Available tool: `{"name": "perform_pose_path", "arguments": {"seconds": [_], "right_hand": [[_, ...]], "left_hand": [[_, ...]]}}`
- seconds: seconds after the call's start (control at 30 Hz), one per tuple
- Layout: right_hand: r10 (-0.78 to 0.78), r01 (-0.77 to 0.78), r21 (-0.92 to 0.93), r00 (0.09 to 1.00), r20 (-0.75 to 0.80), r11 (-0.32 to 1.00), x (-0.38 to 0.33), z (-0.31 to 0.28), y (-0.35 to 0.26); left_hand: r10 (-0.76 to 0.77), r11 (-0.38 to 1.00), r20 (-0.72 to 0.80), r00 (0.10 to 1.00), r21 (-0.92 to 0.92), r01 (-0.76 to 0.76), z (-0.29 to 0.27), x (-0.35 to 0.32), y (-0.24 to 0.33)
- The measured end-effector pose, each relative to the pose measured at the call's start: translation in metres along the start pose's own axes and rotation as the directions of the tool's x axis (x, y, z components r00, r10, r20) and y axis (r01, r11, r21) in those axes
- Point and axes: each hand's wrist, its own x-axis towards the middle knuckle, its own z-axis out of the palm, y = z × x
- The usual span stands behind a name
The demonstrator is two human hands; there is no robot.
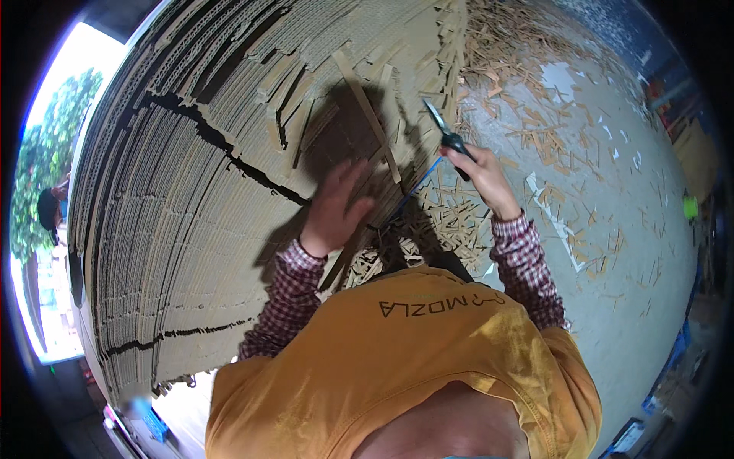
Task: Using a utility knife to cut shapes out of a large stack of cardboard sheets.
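Left hand (pixel 336 206), centre of frame: open, fingers spread, palm flat on the edge of the stacked corrugated cardboard sheets (pixel 191 176). It holds nothing; reads as bracing or feeling the stack face. Motion blur on the fingers, so exact contact is hard to call.

Right hand (pixel 480 172), right of centre: closed around the dark handle of a utility knife (pixel 447 130), blade pointing toward the upper left at the stack's ragged right edge. Blade tip sits just beside the protruding cardboard, apart from the left hand; probably kept clear so the palm stays out of the cut line.

The stack fills the upper left and centre, sheets on edge, with dark gaps running through it. One long cardboard strip (pixel 371 115) lies diagonally on the stack face, just above the left hand. A thin blue strap (pixel 417 190) runs between the two hands.

Cardboard offcuts (pixel 451 222) are piled at the stack's foot and scattered over the grey concrete floor (pixel 612 229) at right. Person wears an orange shirt over plaid sleeves (pixel 294 294).
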Motion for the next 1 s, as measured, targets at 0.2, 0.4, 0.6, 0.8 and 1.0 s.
{"name": "perform_pose_path", "arguments": {"seconds": [0.2,0.4,0.6,0.8,1.0], "right_hand": [[-0.189,0.214,-0.064,0.944,0.269,0.975,0.091,0.030,-0.023],[-0.297,0.324,-0.014,0.881,0.368,0.946,0.127,0.036,-0.039],[-0.250,0.258,0.034,0.882,0.400,0.965,0.072,0.000,0.058],[0.145,0.073,-0.216,0.532,0.834,0.974,0.069,-0.065,0.055],[-0.137,0.257,-0.126,0.797,0.588,0.958,0.146,-0.017,-0.042]], "left_hand": [[-0.206,0.821,-0.278,0.938,-0.570,0.011,0.039,0.073,0.004],[-0.287,0.800,-0.548,0.786,-0.588,-0.118,0.078,0.136,0.014],[-0.506,0.773,-0.392,0.768,-0.601,0.202,0.170,0.112,0.056],[-0.641,0.766,-0.257,0.723,-0.272,0.583,0.212,-0.007,-0.020],[-0.605,0.236,0.004,0.796,-0.954,0.183,0.101,0.055,0.071]]}}
